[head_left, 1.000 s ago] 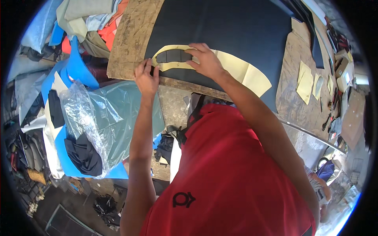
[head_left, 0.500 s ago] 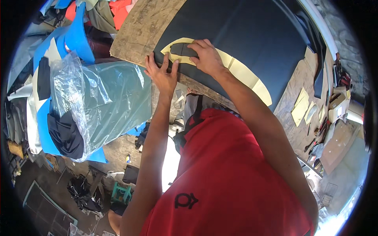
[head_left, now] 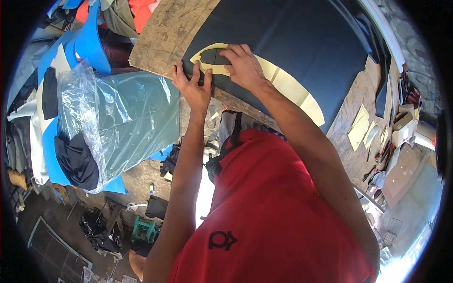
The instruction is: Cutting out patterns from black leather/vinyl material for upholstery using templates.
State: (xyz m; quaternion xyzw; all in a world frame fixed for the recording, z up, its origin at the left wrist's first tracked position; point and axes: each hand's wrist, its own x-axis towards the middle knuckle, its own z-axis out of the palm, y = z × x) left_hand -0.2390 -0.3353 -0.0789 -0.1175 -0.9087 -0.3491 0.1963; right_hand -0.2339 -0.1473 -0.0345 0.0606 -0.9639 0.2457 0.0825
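Note:
A long, curved, pale yellow template with a rounded opening near its left end lies on a black sheet. Dark material shows through that opening. My left hand has its fingers spread, with the tips on the template's left end and the sheet's near edge. On the opening's right side rests my right hand, its thumb and forefinger apart, touching the template on either side of the gap. I see no tool in either hand, though the right palm is hidden.
The sheet lies on a worn wooden table. Yellow pattern pieces and scissors lie on its right. Left of me stands a plastic-wrapped green stack with a dark cloth. A green stool stands on the floor.

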